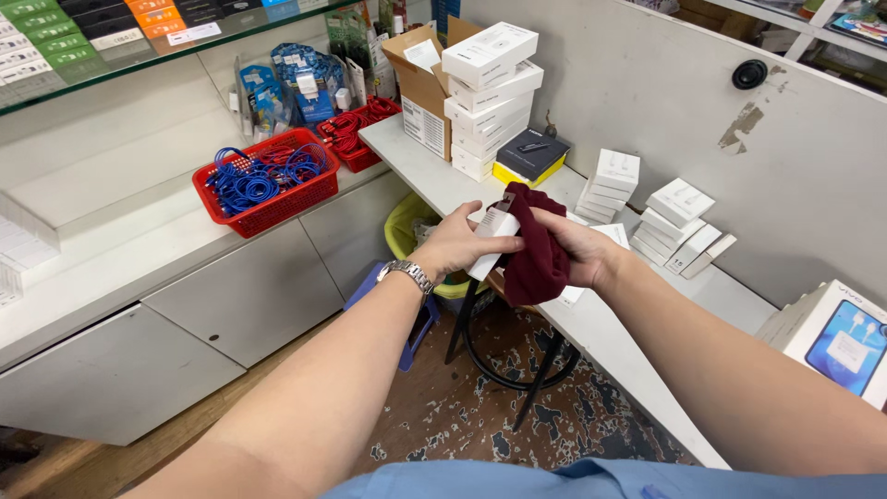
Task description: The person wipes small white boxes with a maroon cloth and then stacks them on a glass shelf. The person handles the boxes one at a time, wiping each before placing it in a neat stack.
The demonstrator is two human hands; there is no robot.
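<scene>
The left hand (459, 242) clasps a small white box (491, 238), its fingers covering most of one side. Just right of that grasp, the right hand (577, 249) clutches a dark red cloth (536, 254) against the box, hiding its far end.

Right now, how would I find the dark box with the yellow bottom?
Look along the white counter by the grey wall to the tall stack of white boxes at its far end. The dark box lies just right of that stack's foot. It is flat, black on top and yellow-edged, while every neighbour is white.
</scene>
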